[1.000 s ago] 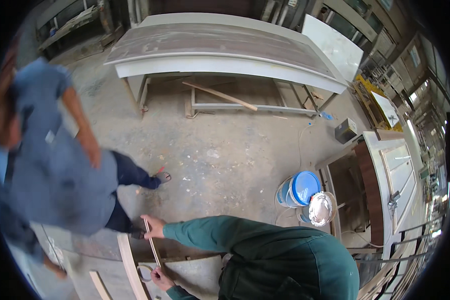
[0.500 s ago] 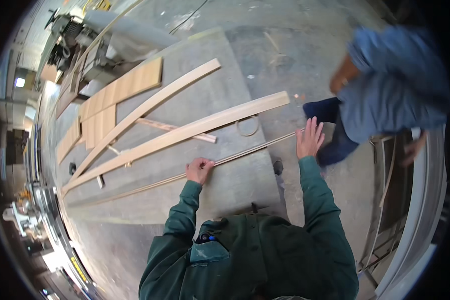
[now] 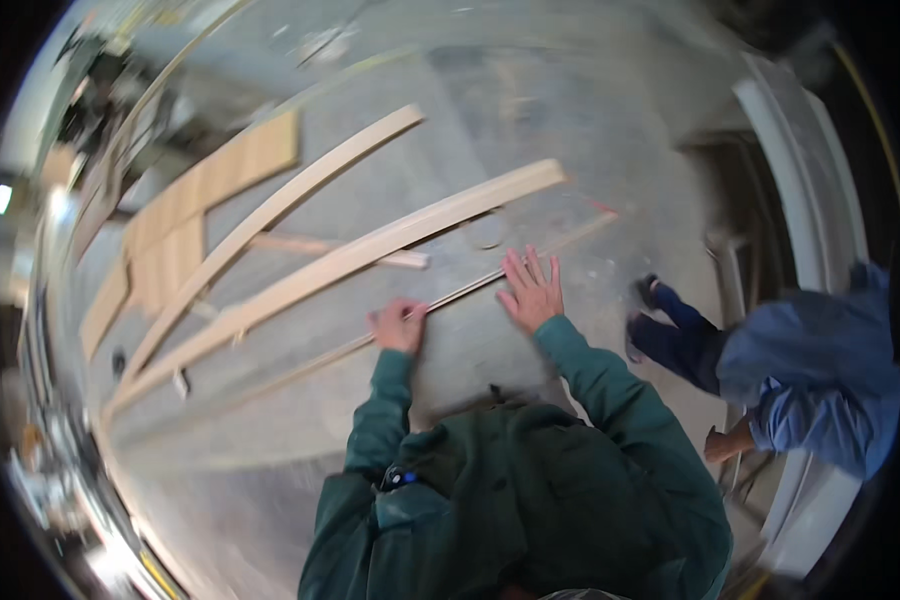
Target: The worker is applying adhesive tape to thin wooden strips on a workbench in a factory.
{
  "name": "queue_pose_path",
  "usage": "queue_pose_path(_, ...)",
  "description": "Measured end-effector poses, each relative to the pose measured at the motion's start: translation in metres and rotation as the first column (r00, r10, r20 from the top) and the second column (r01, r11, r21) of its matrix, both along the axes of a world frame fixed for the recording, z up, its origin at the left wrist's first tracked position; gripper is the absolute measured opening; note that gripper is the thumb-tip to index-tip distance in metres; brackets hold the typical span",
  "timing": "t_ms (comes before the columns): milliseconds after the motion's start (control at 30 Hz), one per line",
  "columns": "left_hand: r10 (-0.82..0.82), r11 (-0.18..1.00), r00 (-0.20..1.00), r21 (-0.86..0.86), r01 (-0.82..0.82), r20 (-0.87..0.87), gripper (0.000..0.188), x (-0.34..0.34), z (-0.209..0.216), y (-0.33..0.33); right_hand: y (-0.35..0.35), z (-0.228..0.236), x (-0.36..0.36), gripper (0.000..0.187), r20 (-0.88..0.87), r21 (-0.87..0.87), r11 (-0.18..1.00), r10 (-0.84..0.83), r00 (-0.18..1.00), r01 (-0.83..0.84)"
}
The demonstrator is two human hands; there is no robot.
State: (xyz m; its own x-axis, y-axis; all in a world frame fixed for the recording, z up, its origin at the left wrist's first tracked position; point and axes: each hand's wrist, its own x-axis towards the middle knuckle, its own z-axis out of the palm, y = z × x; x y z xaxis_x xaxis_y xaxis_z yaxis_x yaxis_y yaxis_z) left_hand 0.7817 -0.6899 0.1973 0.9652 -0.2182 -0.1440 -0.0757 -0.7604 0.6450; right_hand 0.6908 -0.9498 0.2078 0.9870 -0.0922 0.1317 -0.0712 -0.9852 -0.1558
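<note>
Thin, long wooden strips [image 3: 460, 293] lie together across the grey tabletop, running from lower left to upper right. My left hand [image 3: 398, 326] pinches them between thumb and fingers. Further right along the same strips, my right hand [image 3: 533, 296] rests with its fingers spread, the fingertips over the strips. Beyond my hands lies a thick, pale wooden beam [image 3: 345, 265]. A thin ring [image 3: 487, 232] sits between that beam and the strips, blurred.
A second long board [image 3: 295, 190] and flat wooden panels [image 3: 215, 165] lie at the far left. One short wooden piece [image 3: 405, 260] sticks out from under the beam. A person in blue [image 3: 800, 335] is at the right, beside a rack. Machinery stands along the left side.
My right hand has moved left along the strips, closer to my left hand, which keeps its pinch. The person in blue now appears lower and farther right. The view has shifted and blurred.
</note>
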Motion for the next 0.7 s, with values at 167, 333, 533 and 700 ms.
queue_pose_path(167,-0.073,0.986,0.957,-0.125,0.111,0.281,0.025,-0.002,-0.024,0.018,-0.107,-0.013,-0.05,0.074,-0.059,-0.2,0.75,-0.652,0.756,0.631)
queue_pose_path(333,-0.244,0.956,0.922,0.231,0.178,0.302,0.045,-0.001,-0.02,0.036,-0.085,0.004,-0.19,0.069,-0.02,-0.253,0.716,-0.676,0.737,0.65)
queue_pose_path(533,-0.366,0.92,0.873,0.27,0.285,0.323,0.042,-0.01,-0.006,0.019,0.0,-0.063,-0.366,0.058,-0.765,-0.093,0.36,-0.623,0.165,0.929)
queue_pose_path(700,-0.44,0.867,0.835,0.399,0.299,0.33,0.046,0.0,-0.013,0.029,0.057,-0.134,-0.436,0.057,-0.915,-0.065,0.275,-0.401,0.053,0.959)
